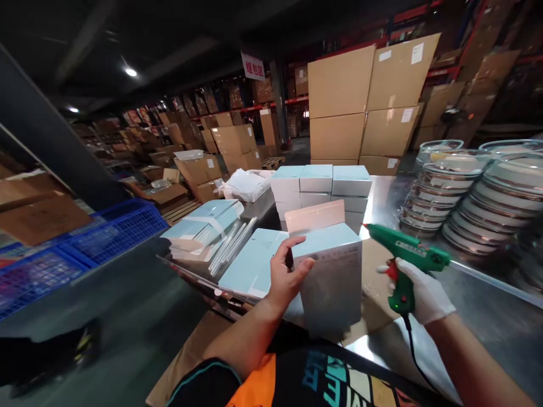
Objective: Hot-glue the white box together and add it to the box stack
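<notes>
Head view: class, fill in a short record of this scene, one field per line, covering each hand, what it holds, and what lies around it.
Left hand: bare left hand grips the side of a pale blue box, its flap raised
Right hand: gloved right hand holds a green glue gun, nozzle pointing at the box
Surface: steel table
Behind the box: stacked blue boxes
Left of the box: flat blue sheets
Right: stacks of round lidded tins
Background: cartons, blue crates

Green glue gun (407, 254), pale-blue box (333, 271) (white glove (426, 297)).
</notes>
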Demonstrator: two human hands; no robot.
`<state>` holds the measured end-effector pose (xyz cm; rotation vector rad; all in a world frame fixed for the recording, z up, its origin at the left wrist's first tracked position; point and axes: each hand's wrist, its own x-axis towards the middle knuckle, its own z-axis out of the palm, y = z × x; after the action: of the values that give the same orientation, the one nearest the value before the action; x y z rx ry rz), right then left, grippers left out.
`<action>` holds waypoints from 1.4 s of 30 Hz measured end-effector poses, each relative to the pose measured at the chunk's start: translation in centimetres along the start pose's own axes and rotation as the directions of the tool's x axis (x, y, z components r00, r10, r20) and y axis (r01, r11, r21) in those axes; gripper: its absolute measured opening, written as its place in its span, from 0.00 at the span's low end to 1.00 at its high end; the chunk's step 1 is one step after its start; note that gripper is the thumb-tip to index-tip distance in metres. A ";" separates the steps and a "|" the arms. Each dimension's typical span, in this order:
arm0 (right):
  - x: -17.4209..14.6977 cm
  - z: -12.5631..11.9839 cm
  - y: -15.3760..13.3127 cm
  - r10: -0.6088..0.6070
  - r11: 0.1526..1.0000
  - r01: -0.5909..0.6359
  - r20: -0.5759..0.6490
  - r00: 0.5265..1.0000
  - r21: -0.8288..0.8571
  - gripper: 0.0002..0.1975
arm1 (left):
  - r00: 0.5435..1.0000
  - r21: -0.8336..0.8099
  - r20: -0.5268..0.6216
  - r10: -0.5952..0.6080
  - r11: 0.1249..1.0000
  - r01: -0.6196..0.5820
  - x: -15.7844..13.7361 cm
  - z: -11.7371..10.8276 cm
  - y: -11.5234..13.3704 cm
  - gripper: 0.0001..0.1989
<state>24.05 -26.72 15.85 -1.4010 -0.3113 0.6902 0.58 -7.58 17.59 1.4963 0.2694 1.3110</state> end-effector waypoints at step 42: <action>-4.5 3.7 -2.2 -0.787 0.140 0.976 0.580 0.210 -0.164 0.12 | 0.616 0.221 0.786 0.048 0.909 -0.353 4.9 1.7 3.7 0.10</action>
<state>18.97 -26.53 19.50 -1.2120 -1.6582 -0.2799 2.16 -6.37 23.69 2.3277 -0.2589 0.6751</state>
